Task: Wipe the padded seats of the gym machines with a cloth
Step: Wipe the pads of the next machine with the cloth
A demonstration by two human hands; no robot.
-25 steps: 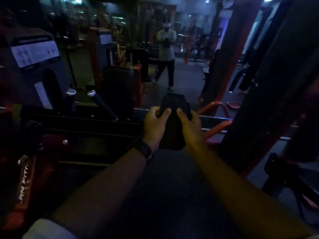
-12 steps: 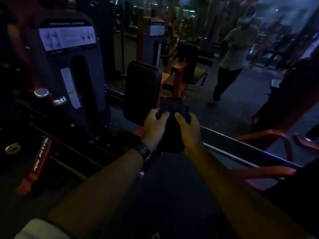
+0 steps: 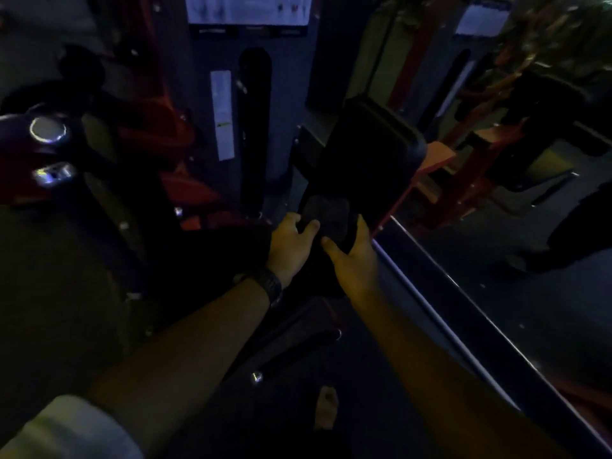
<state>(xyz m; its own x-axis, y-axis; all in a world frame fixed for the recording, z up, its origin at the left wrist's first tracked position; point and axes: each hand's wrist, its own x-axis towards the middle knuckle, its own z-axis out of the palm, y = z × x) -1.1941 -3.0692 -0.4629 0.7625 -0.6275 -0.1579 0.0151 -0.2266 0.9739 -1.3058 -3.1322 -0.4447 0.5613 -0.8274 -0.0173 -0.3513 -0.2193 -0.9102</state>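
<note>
Dim, blurry. Largest first: grey weight-stack housing (image 3: pixel 286 94) up-left of black back pad (image 3: pixel 374 160), with white placard (image 3: pixel 248 8) at its top and narrow white label strip (image 3: pixel 222 115) lower down. Pad upright, slightly tilted, on red frame (image 3: pixel 435 155) just right of it. White sleeve cuff (image 3: pixel 66 429) far below-left of pad. Dark cloth (image 3: pixel 328 213) at pad's lower edge, in front of it. Touching pad or just short of it: cannot tell, black on black. Left hand (image 3: pixel 288 246) below-left of pad, fingers curled over cloth's left side, thumb on top. Right hand (image 3: pixel 356 263) directly below pad, thumb pressed on cloth's right part, other fingers wrapped behind, hidden. Held two-handed, pinched from both sides. Bare foot (image 3: pixel 326 407) on dark floor, well below pad. Dark wristwatch (image 3: pixel 270 284) on left wrist, below-left of pad. Round chrome cap (image 3: pixel 48 129) far left of pad, on dark red arm.
</note>
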